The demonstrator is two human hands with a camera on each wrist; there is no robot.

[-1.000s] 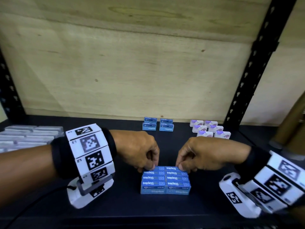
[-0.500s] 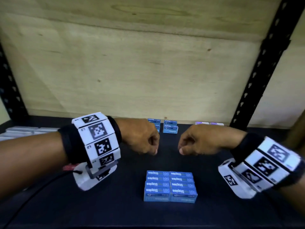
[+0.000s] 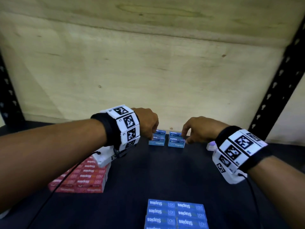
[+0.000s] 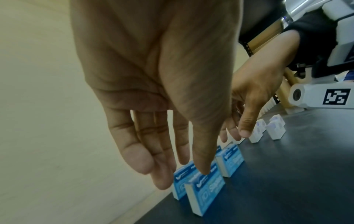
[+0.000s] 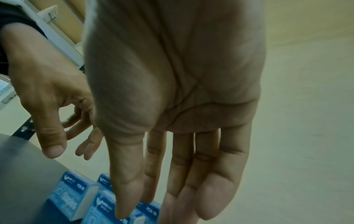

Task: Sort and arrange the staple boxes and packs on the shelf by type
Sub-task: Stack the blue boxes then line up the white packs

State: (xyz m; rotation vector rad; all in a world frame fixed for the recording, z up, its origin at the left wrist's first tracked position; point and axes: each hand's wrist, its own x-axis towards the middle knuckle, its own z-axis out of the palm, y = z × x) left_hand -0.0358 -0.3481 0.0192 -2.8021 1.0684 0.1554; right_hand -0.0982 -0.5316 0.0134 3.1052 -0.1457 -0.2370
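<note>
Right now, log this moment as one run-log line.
left hand: open, over left rear blue stack | right hand: open, over right rear blue stack | front blue block: untouched

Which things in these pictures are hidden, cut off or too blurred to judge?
- Head view: near blue staple boxes are cut by the bottom edge.
- Head view: left hand covers part of the far blue boxes; their count is unclear.
- Head view: red boxes are blurred and partly behind the left wrist.
</note>
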